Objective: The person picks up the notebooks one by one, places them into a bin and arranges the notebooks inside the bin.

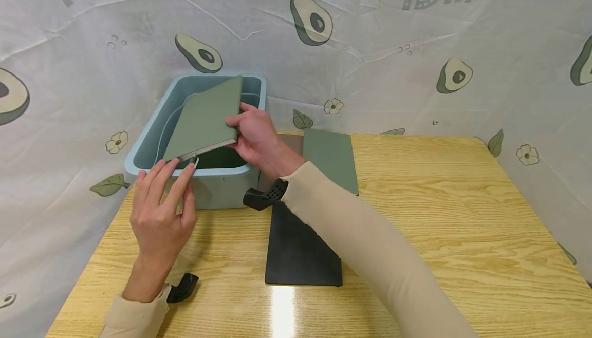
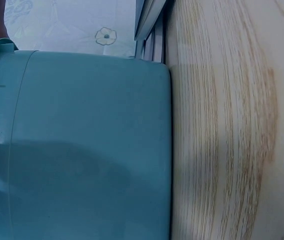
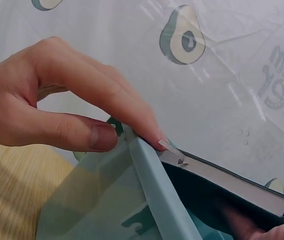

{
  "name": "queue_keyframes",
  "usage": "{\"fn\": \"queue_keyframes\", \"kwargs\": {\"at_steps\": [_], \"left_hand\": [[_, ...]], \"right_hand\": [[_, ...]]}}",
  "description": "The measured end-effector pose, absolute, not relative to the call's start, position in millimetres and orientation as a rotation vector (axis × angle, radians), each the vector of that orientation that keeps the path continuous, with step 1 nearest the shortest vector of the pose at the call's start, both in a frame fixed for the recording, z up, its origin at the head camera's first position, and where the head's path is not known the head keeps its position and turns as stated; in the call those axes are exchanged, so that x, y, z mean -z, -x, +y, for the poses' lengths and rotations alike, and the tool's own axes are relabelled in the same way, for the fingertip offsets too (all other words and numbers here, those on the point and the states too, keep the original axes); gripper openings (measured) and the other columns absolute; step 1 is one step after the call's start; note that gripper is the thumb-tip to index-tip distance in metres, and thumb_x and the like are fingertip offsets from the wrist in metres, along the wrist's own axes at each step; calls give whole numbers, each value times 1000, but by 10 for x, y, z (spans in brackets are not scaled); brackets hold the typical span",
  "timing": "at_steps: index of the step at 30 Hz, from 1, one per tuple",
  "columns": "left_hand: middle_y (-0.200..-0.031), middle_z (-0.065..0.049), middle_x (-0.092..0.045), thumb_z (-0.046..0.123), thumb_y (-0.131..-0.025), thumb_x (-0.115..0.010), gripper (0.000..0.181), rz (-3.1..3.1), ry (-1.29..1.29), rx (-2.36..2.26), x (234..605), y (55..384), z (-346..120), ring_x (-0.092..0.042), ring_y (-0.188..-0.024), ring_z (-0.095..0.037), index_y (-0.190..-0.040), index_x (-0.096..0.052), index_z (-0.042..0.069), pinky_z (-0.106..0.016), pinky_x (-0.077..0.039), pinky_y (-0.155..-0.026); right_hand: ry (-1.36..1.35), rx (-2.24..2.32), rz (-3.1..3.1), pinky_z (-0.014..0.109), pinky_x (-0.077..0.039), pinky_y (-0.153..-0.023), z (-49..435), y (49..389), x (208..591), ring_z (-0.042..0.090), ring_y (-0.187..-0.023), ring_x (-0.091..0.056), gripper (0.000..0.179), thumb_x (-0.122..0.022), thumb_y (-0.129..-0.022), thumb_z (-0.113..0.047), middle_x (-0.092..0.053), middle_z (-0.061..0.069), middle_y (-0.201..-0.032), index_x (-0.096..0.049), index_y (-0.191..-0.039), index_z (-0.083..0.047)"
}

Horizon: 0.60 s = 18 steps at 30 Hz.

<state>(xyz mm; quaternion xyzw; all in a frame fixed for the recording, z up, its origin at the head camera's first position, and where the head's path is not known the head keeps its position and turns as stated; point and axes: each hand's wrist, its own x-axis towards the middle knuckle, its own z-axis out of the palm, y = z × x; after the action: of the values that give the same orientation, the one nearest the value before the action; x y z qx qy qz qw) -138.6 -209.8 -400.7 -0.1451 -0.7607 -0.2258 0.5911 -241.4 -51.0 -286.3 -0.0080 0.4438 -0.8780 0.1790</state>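
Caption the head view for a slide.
Right hand holds a green book over a blue bin, left hand at its rim.

The head view is bright, white glare striking the counter [image 1: 439,199] in front of the black book [image 1: 298,245]; both wrist views look dimmer.

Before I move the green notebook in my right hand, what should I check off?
1. Right hand gripping the green notebook: ok.
2. Notebook closed: ok, it looks shut.
3. Notebook level: not ok, it's tilted over the bin.
4. Left hand clear of the rim: not ok, fingertips are at the front edge.
5. Bin upright on the table: ok.
6. Bin floor clear: cannot tell, notebook hides much of the inside.
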Motion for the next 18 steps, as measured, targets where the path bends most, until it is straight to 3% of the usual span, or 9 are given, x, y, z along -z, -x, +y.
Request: {"fn": "queue_keyframes", "kwargs": {"at_steps": [4, 9, 15, 18], "left_hand": [[-123, -22, -77, 5, -95, -66, 27, -1774, 335, 519, 4014, 1387, -2106, -69, -122, -43, -118, -81, 7, -55, -44, -121], [-124, -22, -77, 7, -96, -66, 27, -1791, 330, 513, 4024, 1388, -2116, -69, -123, -42, -119, -81, 7, -57, -44, -121], [-124, -22, -77, 6, -96, -66, 27, -1791, 334, 520, 4025, 1393, -2107, -69, -123, -43, -118, -81, 7, -57, -44, -121], [-123, -22, -77, 5, -95, -66, 27, -1781, 337, 522, 4020, 1388, -2100, -69, -122, -43, -117, -81, 6, -57, -44, -121]], "right_hand": [[11, 2464, 1297, 65, -37, -123, -521, 2428, 2863, 40, -150, -48, 57, -40, -107, 6, -47, 20, -161, -35, -163, -6], [-70, 2436, 1406, 69, -37, -120, -553, 2417, 2848, 44, -150, -46, 76, -40, -100, 15, -40, 21, -165, -26, -168, -15], [-111, 2345, 1546, 69, -41, -116, -579, 2407, 2818, 45, -148, -48, 70, -37, -98, 15, -38, 20, -167, -41, -162, -13], [-94, 2305, 1568, 66, -40, -119, -576, 2406, 2814, 42, -150, -46, 69, -35, -97, 15, -37, 19, -169, -42, -162, -9]]}}
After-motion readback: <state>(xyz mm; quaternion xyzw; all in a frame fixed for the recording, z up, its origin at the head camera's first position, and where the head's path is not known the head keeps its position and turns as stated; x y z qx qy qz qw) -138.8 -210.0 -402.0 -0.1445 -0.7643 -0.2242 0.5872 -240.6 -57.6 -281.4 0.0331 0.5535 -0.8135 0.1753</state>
